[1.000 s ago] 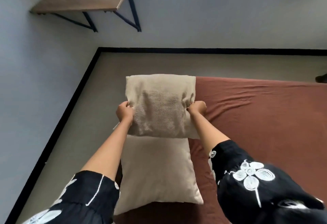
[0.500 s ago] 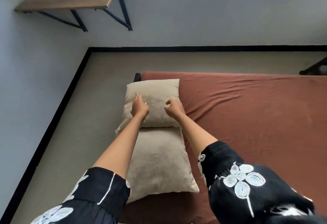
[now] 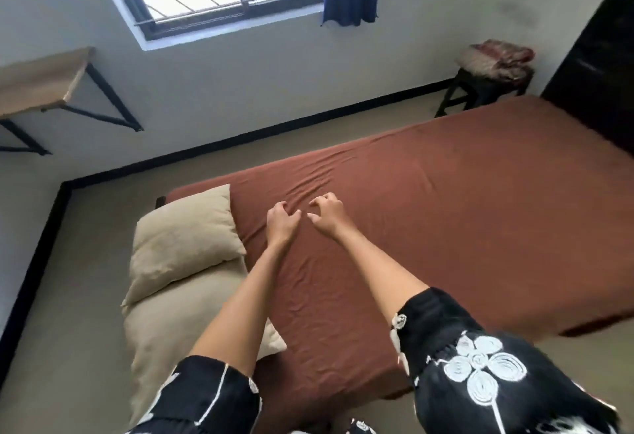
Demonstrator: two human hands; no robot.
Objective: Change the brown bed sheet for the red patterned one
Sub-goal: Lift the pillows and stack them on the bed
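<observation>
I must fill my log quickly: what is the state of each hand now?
Left hand: open, fingers loosely curled, holding nothing.
Right hand: open, fingers loosely curled, holding nothing.

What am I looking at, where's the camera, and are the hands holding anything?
No machine: a person's bare hands, filmed by one wide-angle camera worn on the head, looking forward and down. The left hand and right hand hang over the brown bed sheet, fingers loosely curled, holding nothing. One beige cloth pillow lies stacked on another beige pillow at the bed's left edge. A folded reddish patterned cloth sits on a dark stool by the far wall.
</observation>
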